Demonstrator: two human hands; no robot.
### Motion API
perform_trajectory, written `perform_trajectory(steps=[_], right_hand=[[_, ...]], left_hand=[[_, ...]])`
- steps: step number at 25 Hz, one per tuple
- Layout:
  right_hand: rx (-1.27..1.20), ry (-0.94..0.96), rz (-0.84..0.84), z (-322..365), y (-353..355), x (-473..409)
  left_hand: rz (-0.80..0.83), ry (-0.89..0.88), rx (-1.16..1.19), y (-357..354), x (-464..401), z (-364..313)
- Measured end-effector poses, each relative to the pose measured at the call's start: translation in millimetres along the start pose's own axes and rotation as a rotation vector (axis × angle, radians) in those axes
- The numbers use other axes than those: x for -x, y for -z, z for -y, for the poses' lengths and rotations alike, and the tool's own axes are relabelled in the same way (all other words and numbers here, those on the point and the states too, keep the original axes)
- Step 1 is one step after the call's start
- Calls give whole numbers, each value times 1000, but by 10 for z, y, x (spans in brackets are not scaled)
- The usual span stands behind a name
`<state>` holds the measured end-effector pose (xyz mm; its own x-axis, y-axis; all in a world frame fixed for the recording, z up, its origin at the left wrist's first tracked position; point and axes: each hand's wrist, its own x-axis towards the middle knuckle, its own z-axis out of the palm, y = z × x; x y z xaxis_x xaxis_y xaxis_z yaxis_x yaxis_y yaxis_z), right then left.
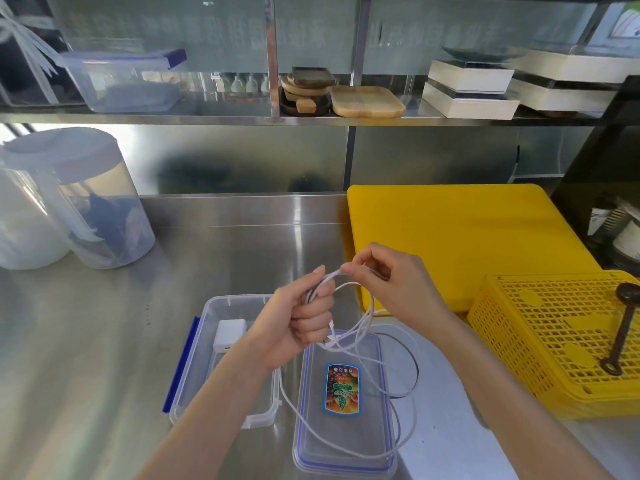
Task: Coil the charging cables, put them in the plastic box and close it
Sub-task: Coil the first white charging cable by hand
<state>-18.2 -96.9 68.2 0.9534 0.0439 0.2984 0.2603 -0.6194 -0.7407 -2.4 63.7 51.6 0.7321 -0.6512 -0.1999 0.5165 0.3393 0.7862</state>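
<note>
Both hands work above a stainless steel counter (104, 341). The left hand (301, 323) is curled into a fist round a bunch of loops of the white charging cable (367, 317), thumb pressed against the strands near the top. The right hand (391, 282) pinches the same cable between thumb and forefinger just beside the left thumb, its other fingers loosely bent. From the fist the cable hangs in loops, its plug dangling just under the left hand, and the loose length trails down over the lid (346, 441) of the plastic box (214, 306), which lies flat on the counter to the right of the box and carries a coloured label. The box is open, with a blue clip on its left side and a white charger block (230, 334) inside. A dark cable (414, 372) curves on the counter beside the lid. To the right lie a yellow cutting board (460, 233) and a yellow perforated basket (554, 344) with a dark tool on top. At the left stand clear plastic jugs (79, 202). A steel shelf (207, 117) behind holds a lidded container, wooden trays and white boxes.
</note>
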Motion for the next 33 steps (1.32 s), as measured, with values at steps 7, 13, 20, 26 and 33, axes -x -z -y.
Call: perform_trajectory(steps=[7, 13, 20, 26, 33], right_hand=[[-127, -77, 52, -292, -20, 96], [-23, -84, 114, -459, -96, 196], [-106, -166, 17, -546, -126, 148], [222, -98, 45, -381, -170, 134], [444, -9, 304, -124, -263, 216]], left_hand=[[-10, -168, 317, 165, 43, -213], [-90, -289, 307, 205, 73, -370], [-38, -397, 343, 319, 58, -478], [-204, -394, 245, 210, 21, -345], [-182, -358, 25, 151, -19, -269]])
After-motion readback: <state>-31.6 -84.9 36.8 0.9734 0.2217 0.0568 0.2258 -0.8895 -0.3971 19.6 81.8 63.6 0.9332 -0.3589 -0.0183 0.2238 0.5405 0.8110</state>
